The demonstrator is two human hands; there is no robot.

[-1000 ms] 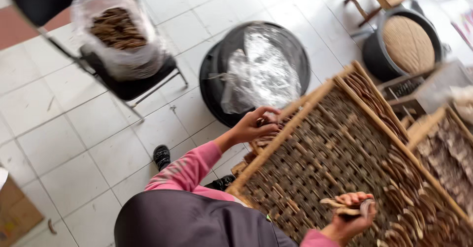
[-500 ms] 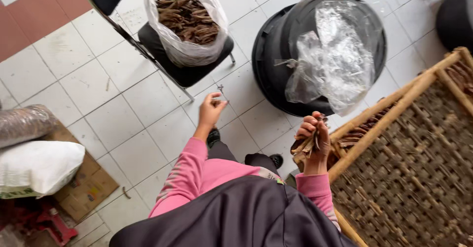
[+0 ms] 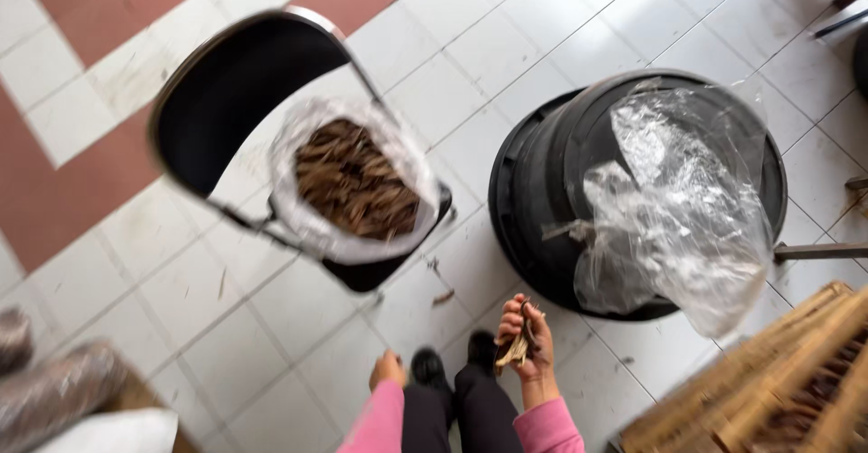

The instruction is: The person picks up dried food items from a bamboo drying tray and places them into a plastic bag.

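The right hand (image 3: 527,340) is closed around a small bundle of dried brown strips (image 3: 514,352), fingers curled over the top and the strip ends projecting below the palm. The left hand (image 3: 389,369) is curled loosely, held low beside the knee and apart from the bundle; whether it holds anything cannot be told. Both sleeves are pink.

Ahead of the left hand, a clear plastic bag (image 3: 354,182) filled with the same brown material sits on the seat of a black chair (image 3: 237,91). Ahead of the right hand stands a black bin (image 3: 551,173) with a loose clear liner (image 3: 674,218) draped over its rim. To the right of the right hand lies the corner of a woven drying tray (image 3: 768,408) in a wooden frame.

To carry the bundle cleanly, keep the strips parallel and the grip firm. Loose fragments (image 3: 441,295) lie on the tiled floor (image 3: 298,308) ahead of the hands, so brittle pieces likely shed easily. The bag mouth is open and upright; release is best made directly over its centre.
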